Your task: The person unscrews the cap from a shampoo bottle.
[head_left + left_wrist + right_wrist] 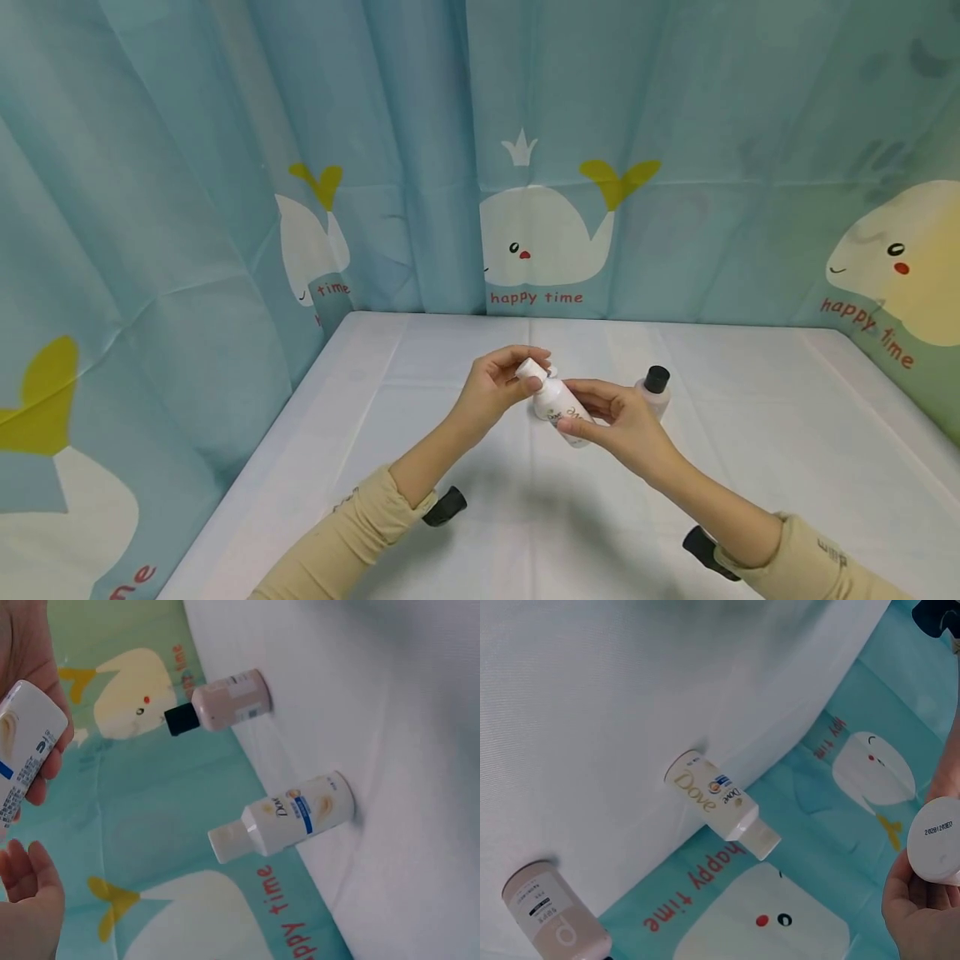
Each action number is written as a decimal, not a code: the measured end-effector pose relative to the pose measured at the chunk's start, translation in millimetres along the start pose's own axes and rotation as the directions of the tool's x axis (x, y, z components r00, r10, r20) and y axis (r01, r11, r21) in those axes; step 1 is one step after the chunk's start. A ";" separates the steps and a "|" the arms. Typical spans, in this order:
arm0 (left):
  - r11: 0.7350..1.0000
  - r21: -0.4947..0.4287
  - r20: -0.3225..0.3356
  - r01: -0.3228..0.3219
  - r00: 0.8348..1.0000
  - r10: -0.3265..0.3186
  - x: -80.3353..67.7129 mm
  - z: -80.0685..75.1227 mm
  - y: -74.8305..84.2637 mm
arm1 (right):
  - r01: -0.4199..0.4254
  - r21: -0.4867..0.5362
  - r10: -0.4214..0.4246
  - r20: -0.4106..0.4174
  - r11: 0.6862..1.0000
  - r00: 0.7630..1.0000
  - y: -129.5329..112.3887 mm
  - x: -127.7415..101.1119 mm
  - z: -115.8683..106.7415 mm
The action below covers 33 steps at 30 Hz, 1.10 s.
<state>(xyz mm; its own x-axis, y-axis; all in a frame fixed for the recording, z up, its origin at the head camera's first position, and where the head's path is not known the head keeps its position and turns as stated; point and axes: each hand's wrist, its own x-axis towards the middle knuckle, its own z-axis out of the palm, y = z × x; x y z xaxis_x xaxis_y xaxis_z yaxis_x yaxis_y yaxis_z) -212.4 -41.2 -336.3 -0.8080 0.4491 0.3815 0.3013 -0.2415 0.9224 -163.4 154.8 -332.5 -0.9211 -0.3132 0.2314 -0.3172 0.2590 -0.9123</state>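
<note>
Both hands hold a white bottle (568, 408) with gold lettering, tilted above the table, its cap end up and to the left. My right hand (630, 425) grips the body, thumb in front and fingers behind. My left hand (491, 387) pinches the white cap (529, 368) between thumb and fingers; whether the cap is loose I cannot tell. The flat base (936, 838) of the held bottle shows in the right wrist view. A second white Dove bottle (304, 812) stands upright on the table behind it, partly hidden in the head view.
A pink bottle (654, 397) with a black cap stands to the right, just beyond my right hand. The white-covered table (420, 367) meets a blue whale-print curtain (420, 250) along its far and left sides. Black wrist cameras (446, 506) sit under the forearms.
</note>
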 end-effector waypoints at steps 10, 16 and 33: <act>0.998 -0.056 0.129 -0.021 0.991 0.028 -6.8 -18.0 0.6 | -0.016 -0.011 0.016 -0.009 1.000 1.000 0.2 1.6 -1.8; 0.996 -0.032 0.137 -0.078 0.987 0.082 -7.3 -20.0 0.1 | -0.014 -0.012 0.014 -0.019 1.000 1.000 1.2 2.2 -1.0; 0.998 0.042 0.001 -0.038 0.999 0.038 -1.4 -10.0 -4.9 | -0.008 0.008 0.008 0.000 1.000 1.000 1.4 -0.2 0.2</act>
<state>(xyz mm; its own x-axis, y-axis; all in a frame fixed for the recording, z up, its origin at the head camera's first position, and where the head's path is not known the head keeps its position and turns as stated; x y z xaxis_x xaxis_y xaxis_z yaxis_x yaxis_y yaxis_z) -217.8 -49.3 -342.0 -0.7955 0.4400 0.4166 0.3530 -0.2222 0.9088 -163.6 155.1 -333.8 -0.9236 -0.3112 0.2240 -0.3080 0.2541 -0.9168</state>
